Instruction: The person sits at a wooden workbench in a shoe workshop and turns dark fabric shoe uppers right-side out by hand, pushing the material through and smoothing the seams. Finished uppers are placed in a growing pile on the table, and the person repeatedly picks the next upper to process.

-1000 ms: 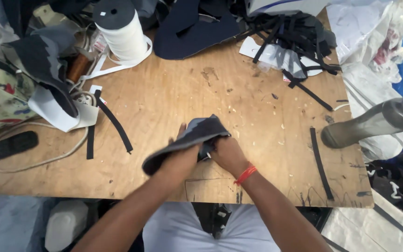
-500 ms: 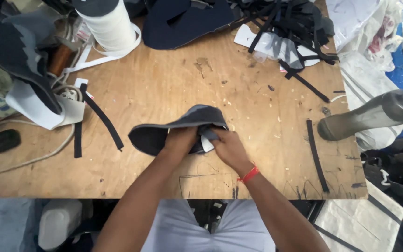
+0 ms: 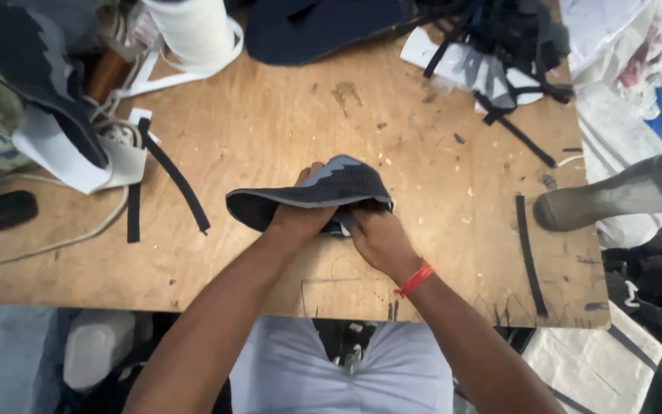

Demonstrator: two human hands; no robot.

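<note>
1. The left hand and the right hand meet at the middle of the frame, both closed on a dark fabric piece with a lighter grey patch on top.
2. The left hand grips the piece from below, fingertips curling over its far edge; the right hand pinches its right end from underneath. An orange band sits on the right wrist.
3. The fabric piece is held just above the wooden table, its left end sticking out past the left hand.
4. Left of the hands, a long black strip lies slanted on the table, and a shorter black strip lies upright just beside it. Both are apart from the hands.
5. At the upper left stands a big roll of white tape, its loose end looping over the table. Below it lie white and dark cut pieces and a pale cord.
6. At the top middle lies a large dark blue piece; at the upper right, a tangle of black straps on white sheets.
7. At the right, another black strip lies near the table edge, and a grey boot pokes in over that edge.
</note>
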